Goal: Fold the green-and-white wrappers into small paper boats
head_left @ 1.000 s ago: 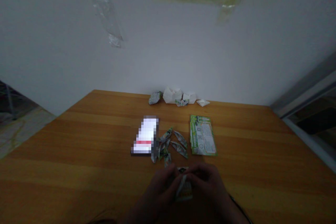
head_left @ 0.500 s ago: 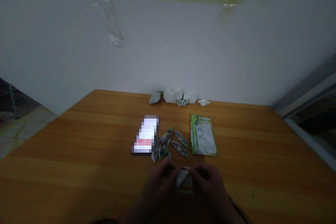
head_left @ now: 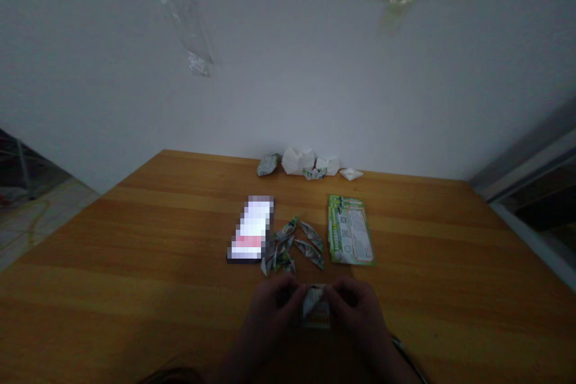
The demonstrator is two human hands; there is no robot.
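Observation:
Both hands meet low in the middle of the wooden table [head_left: 135, 264]. My left hand [head_left: 270, 312] and my right hand [head_left: 355, 312] pinch a small printed paper piece [head_left: 314, 306] between their fingertips; it looks partly folded. Just beyond the fingers lies a heap of several folded green-and-white paper pieces [head_left: 294, 246].
A phone with a lit screen [head_left: 251, 237] lies left of the heap. A stack of green printed sheets [head_left: 350, 237] lies to its right. White and green folded paper shapes [head_left: 306, 165] sit by the wall at the table's far edge. Clear tape hangs on the wall above.
The hands have shifted slightly toward the heap, and the paper between the fingers has been turned and pressed smaller. The rest stays put.

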